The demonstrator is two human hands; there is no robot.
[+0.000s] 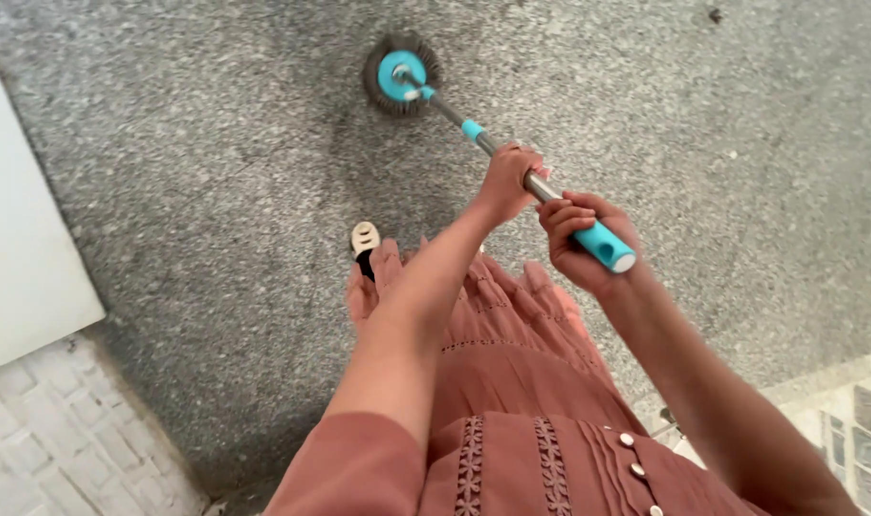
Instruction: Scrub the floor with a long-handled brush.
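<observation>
Both hands, left point(505, 182) and right point(581, 239), grip closed around the mop point(402, 75) handle, its head on the grey floor point(216, 143) near a white panel point(15, 239).

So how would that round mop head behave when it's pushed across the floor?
The mop head probably slides flat, its soft fringe flexing. The metal pole looks stiff, so both hands, left hand and right hand, likely steer it without bending.
</observation>
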